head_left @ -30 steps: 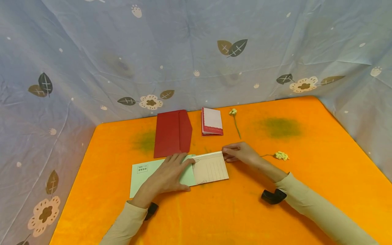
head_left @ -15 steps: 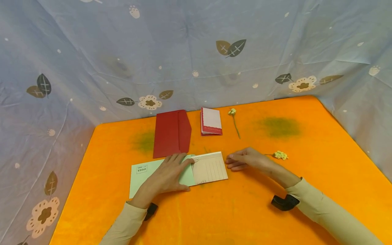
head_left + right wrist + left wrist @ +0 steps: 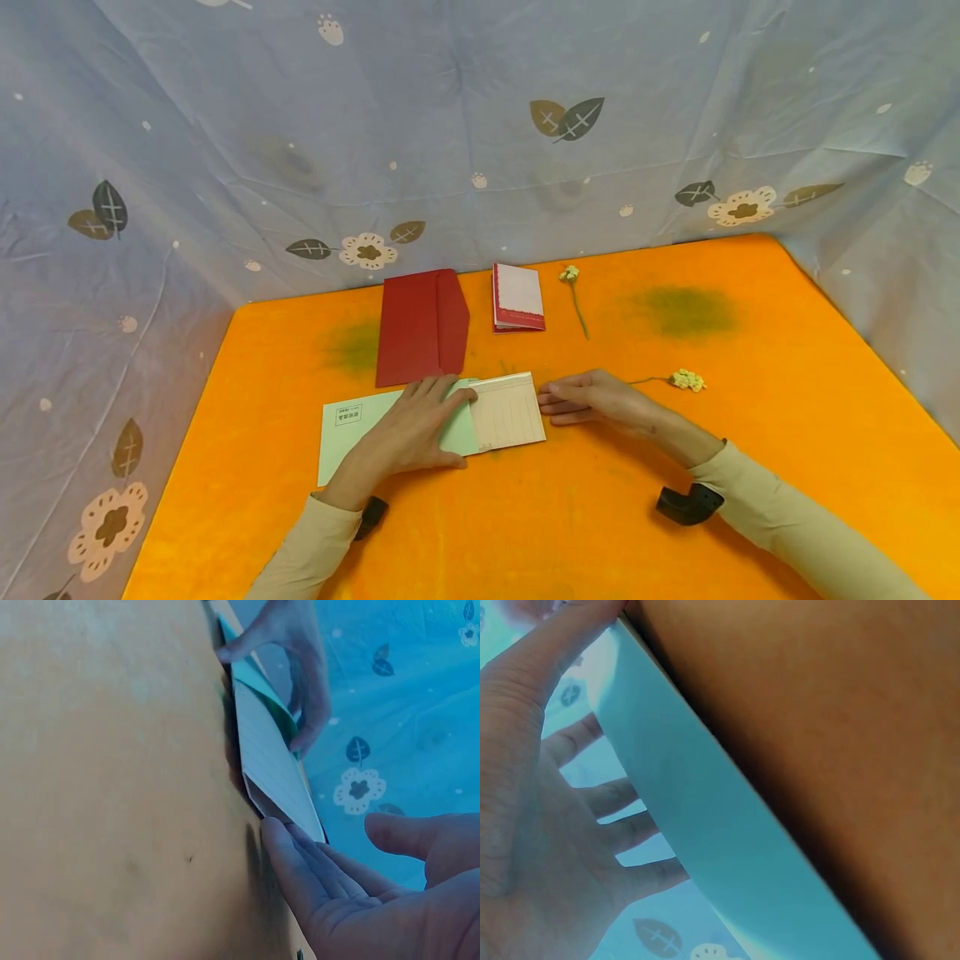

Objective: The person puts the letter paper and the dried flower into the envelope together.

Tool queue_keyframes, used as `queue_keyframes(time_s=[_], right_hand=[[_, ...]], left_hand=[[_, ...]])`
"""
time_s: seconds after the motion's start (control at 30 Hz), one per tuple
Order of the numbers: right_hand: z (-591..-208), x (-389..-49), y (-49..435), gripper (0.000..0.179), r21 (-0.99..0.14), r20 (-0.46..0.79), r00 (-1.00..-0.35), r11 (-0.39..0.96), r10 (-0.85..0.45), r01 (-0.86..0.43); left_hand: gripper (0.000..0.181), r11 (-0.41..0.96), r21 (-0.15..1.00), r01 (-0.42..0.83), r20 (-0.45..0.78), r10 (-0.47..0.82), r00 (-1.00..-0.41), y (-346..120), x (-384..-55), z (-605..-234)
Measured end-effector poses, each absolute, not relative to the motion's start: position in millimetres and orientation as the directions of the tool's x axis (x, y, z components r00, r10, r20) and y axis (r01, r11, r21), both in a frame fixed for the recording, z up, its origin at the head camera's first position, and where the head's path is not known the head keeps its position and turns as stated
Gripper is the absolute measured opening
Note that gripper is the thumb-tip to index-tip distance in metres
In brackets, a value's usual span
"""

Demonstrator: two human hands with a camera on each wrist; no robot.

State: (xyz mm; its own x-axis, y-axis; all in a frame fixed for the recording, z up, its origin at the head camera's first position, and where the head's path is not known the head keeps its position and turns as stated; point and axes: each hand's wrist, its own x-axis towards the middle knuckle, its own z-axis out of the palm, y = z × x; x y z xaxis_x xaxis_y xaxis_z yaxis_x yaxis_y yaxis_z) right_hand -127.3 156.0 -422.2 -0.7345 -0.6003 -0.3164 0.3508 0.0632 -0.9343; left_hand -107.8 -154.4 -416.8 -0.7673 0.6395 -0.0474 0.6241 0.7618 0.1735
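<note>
A pale green envelope (image 3: pixel 348 442) lies on the orange cloth with a cream lined card (image 3: pixel 510 414) partly inside its right end. My left hand (image 3: pixel 408 425) spans the envelope near its mouth, holding it between the thumb at the near edge and fingers at the far edge. In the left wrist view, the thumb and fingers border the envelope (image 3: pixel 682 780) on both sides. My right hand (image 3: pixel 600 402) has its straight fingertips against the card's right edge. The right wrist view shows these fingers (image 3: pixel 300 866) at the card's end (image 3: pixel 281 780), thumb held apart. The card's left part is hidden within the envelope.
Behind the green envelope lies a red envelope (image 3: pixel 408 329) with its flap to the right. A folded red-and-white card (image 3: pixel 519 296) and a flower stem (image 3: pixel 576 296) are beside it. Another yellowish flower (image 3: pixel 686 380) lies beyond my right wrist. Patterned blue cloth (image 3: pixel 465 125) hangs behind.
My right hand let go of the card's far corner, drew back right, then came to its end with straight fingers. The card has slid left, deeper into the green envelope. My left hand stayed put.
</note>
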Motion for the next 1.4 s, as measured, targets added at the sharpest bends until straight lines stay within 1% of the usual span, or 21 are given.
queue_keyframes(time_s=[0.33,0.57,0.73,0.93,1.27,1.4], right_hand=[[-421,-123,142,0.05,-0.926,-0.318,-0.746,0.025,-0.585,0.376],[-420,-123,133,0.048,-0.922,-0.335,-0.768,0.022,-0.546,0.386],[-419,-123,129,0.046,-0.929,-0.334,-0.781,0.041,-0.527,0.369],[-419,-123,125,0.047,-0.935,-0.317,-0.794,0.033,-0.519,0.352],[-421,-123,113,0.048,-0.938,-0.299,-0.775,0.021,-0.556,0.347],[-423,-122,108,0.047,-0.929,-0.305,-0.765,0.001,-0.568,0.37]], left_hand=[[0.087,0.763,0.176,0.622,-0.052,0.638,-0.768,-154,-107,-417],[0.088,0.771,0.166,0.615,-0.06,0.63,-0.774,-154,-107,-417],[0.088,0.773,0.162,0.613,-0.065,0.629,-0.775,-154,-107,-418],[0.087,0.767,0.156,0.622,-0.052,0.635,-0.77,-154,-107,-418],[0.087,0.769,0.165,0.617,-0.062,0.632,-0.772,-154,-107,-416],[0.087,0.768,0.17,0.617,-0.058,0.633,-0.772,-154,-107,-417]])
